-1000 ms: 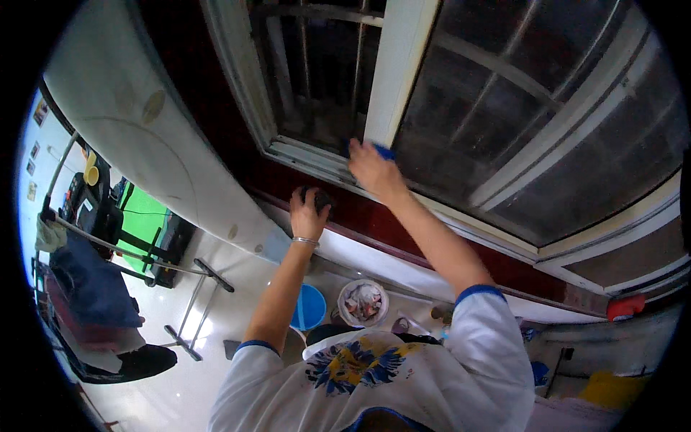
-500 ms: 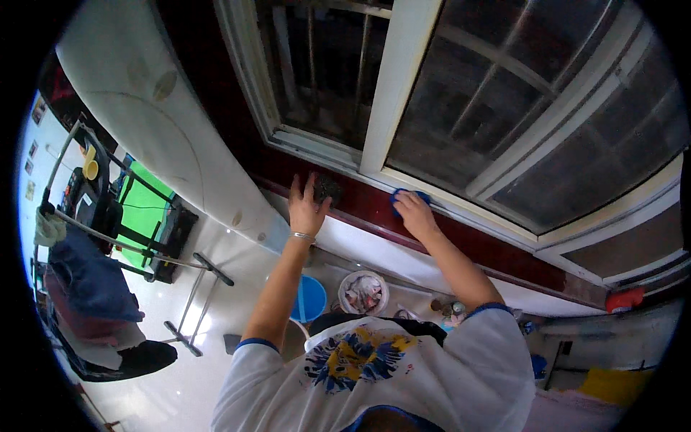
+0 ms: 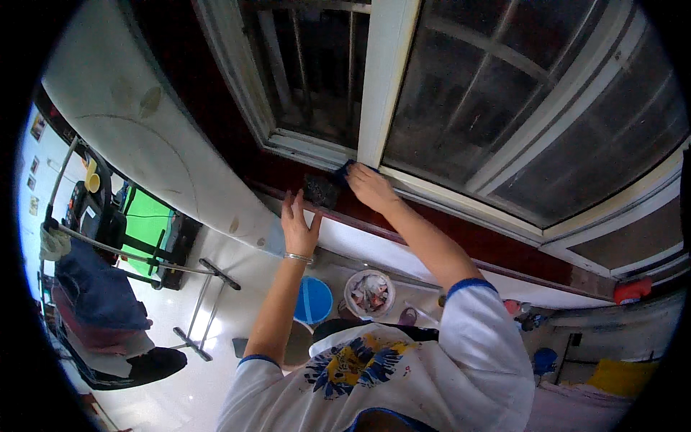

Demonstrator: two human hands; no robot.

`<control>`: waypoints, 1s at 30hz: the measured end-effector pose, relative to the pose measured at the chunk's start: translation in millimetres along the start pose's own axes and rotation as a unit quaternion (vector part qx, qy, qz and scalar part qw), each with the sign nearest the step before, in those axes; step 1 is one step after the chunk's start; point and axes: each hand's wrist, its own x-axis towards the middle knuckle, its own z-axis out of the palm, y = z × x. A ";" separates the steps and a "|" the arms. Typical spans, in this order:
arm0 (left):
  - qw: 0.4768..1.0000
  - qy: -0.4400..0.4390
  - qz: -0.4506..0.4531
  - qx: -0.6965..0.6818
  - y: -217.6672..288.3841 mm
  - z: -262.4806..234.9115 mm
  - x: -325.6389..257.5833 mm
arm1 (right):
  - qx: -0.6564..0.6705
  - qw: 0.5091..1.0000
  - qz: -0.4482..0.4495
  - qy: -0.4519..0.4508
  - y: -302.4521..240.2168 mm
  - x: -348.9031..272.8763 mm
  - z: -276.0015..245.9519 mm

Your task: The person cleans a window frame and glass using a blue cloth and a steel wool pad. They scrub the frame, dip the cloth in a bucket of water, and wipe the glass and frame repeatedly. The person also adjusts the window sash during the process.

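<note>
On the dark red windowsill (image 3: 432, 225), my right hand (image 3: 371, 189) presses a dark blue cloth (image 3: 346, 170) against the strip beside the lower window frame. Its fingers are bent over the cloth. My left hand (image 3: 298, 232) rests at the sill's front edge with fingers stretched and apart, a silver bangle on the wrist. Just beyond its fingertips sits a dark grey, rough-looking lump (image 3: 321, 191); I cannot make out its kind. The cloth lies a little to the right of this lump, partly covered by my right hand.
The white-framed sliding window (image 3: 374, 93) rises behind the sill. A pale curtain (image 3: 165, 137) hangs at left. Below stand a blue bucket (image 3: 314, 299) and a white bin (image 3: 350, 288) with rubbish. A drying rack (image 3: 137, 253) with clothes stands left; a red object (image 3: 632, 291) lies far right.
My right hand has slid the blue cloth leftward along the sill, close to the dark lump. My left hand has drawn back from the lump toward the sill's front edge.
</note>
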 end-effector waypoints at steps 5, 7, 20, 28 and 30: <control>1.000 -0.013 -0.013 -0.001 -0.4 5.6 -6.0 | -0.027 0.999 -0.020 -0.012 25.2 -88.5 -47.5; 1.000 -0.007 0.005 -0.008 1.5 10.2 -0.6 | 0.007 0.999 0.034 -0.033 28.2 -124.5 -72.2; 0.997 -0.014 0.014 -0.071 39.3 68.4 40.6 | 0.093 0.933 0.343 0.052 -2.0 -207.6 -86.6; 0.973 0.083 -0.162 -0.143 68.7 138.9 55.1 | 0.094 0.923 0.367 0.069 -6.3 -204.2 -87.2; 0.974 0.090 -0.155 -0.137 74.4 129.0 62.4 | 0.091 0.920 0.371 0.083 -7.3 -202.7 -86.7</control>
